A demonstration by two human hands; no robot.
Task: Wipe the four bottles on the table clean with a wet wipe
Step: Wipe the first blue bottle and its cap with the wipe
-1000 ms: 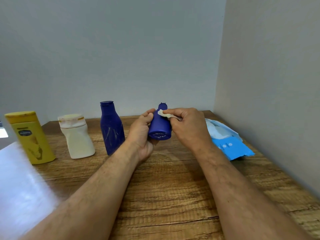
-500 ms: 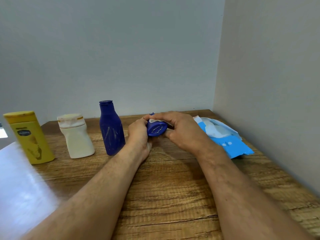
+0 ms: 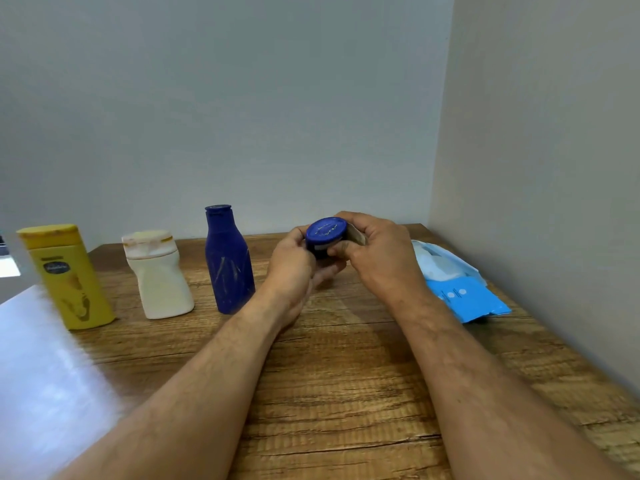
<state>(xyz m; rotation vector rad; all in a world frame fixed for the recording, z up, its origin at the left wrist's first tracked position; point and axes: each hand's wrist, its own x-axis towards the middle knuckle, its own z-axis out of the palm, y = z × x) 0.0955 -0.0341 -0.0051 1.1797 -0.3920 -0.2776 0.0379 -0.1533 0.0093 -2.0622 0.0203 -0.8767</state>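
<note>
Wood-grain table (image 3: 346,393); yellow bottle (image 3: 67,277), white bottle (image 3: 157,275), tall blue bottle (image 3: 227,261) upright at left, wipe pack (image 3: 457,289) right. Left hand (image 3: 294,265) and right hand (image 3: 377,254) grasp small blue bottle (image 3: 325,232) above table, base toward camera; wet wipe (image 3: 356,233), seemingly, under right fingers.

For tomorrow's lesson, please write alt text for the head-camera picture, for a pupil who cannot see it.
Two bare hands hold a small blue bottle base-first toward the camera, the left hand gripping it, the right hand pressing a wet wipe to its side. On the wooden table stand a yellow bottle, a cream bottle and a tall blue bottle; a blue wipe packet lies right.
</note>
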